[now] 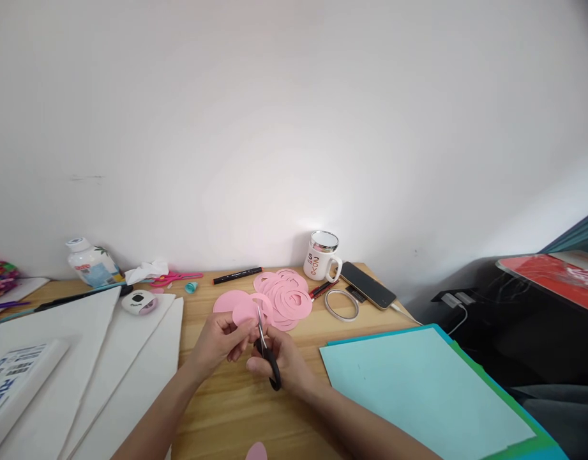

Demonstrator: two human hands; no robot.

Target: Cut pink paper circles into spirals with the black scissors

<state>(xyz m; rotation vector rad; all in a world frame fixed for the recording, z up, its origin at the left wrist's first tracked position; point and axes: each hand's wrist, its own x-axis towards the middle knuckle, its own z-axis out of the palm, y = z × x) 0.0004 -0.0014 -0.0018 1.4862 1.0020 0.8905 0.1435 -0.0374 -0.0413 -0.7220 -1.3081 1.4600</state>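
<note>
My left hand pinches a pink paper circle above the wooden desk. My right hand grips black-handled scissors, blades pointing up into the circle's edge. Just behind my hands lies a pile of pink paper rings and a plain pink disc. A small pink scrap sits at the desk's near edge.
White sheets cover the left side; light blue and green sheets lie at right. At the back stand a white mug, phone, tape ring, black marker, bottle and pink scissors.
</note>
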